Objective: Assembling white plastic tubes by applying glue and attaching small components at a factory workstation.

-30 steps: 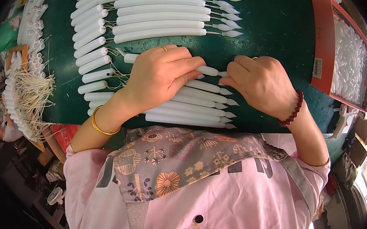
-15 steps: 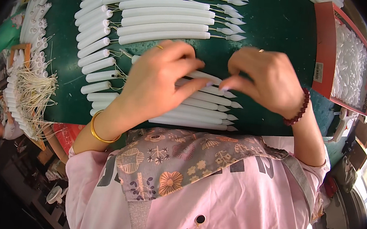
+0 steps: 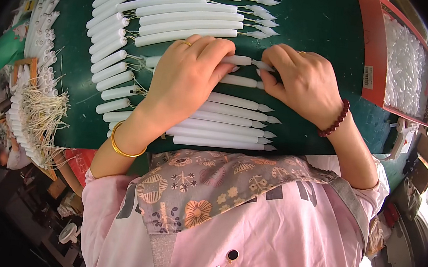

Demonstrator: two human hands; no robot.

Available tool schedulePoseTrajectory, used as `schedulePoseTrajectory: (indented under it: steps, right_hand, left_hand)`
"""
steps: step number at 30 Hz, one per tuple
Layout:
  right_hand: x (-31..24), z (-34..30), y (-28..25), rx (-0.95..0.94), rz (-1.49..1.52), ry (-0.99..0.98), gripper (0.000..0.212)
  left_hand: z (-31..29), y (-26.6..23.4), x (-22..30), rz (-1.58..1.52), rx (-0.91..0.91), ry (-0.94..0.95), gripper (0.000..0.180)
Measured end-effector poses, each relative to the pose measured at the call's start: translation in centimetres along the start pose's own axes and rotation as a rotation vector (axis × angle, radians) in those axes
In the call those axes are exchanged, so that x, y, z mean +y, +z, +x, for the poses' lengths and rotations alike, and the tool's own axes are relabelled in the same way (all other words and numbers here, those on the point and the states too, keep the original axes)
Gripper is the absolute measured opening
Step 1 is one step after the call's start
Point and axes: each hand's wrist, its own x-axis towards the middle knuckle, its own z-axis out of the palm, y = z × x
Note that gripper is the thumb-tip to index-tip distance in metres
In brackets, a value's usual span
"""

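White taper candle [image 3: 240,60], judged light and stiff, is pinched by left fingers [image 3: 223,50] along its length, best held there; fragile-looking flame-shaped tip [image 3: 262,65] is pinched by right fingers [image 3: 280,58].

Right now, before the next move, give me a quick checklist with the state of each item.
1. Left hand on the candle: ok, fingers close around it.
2. Right hand on the tip: ok, pinched between thumb and fingers.
3. Tip fully seated in that candle: cannot tell, the joint is too small.
4. Candle's far-end wiring free: cannot tell, the left hand hides part of it.
5. Upper tips seated: not ok, they stand apart from the upper candles.
6. Red box open: ok, clear pieces show inside.
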Motion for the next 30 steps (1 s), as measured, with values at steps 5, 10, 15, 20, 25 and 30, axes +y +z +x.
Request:
schedulePoseTrajectory:
  steps: [5,10,15,20,25,30]
  right_hand:
    - [-0.4,0.1,-0.4,-0.037,0.030,-0.014,0.017]
    - [-0.7,0.1,-0.6,-0.053,0.264,0.046,0.016]
    - [-1.3,-0.6,0.2,0.017,0.494,0.187,0.016]
    - [-0.4,-0.1,-0.7,-0.095,0.442,0.074,0.017]
    - [-0.1,0.1,-0.7,-0.233,0.329,-0.010,0.021]
    - [-0.3,-0.5,-0.2,-0.185,0.253,-0.078,0.023]
  left_hand:
    - [-0.4,0.4,-0.2,-0.131,-0.009,-0.022,0.021]
    - [-0.8,0.6,-0.2,-0.148,-0.042,-0.007,0.019]
    - [-0.5,0.2,-0.3,-0.298,-0.002,-0.025,0.017]
    - [-0.8,0.4,-0.7,-0.248,-0.074,0.035,0.015]
    - [-1.1,0.5,-0.6,-0.228,-0.062,0.047,0.016]
    - [-1.2,0.7,-0.6,-0.233,-0.052,0.072,0.016]
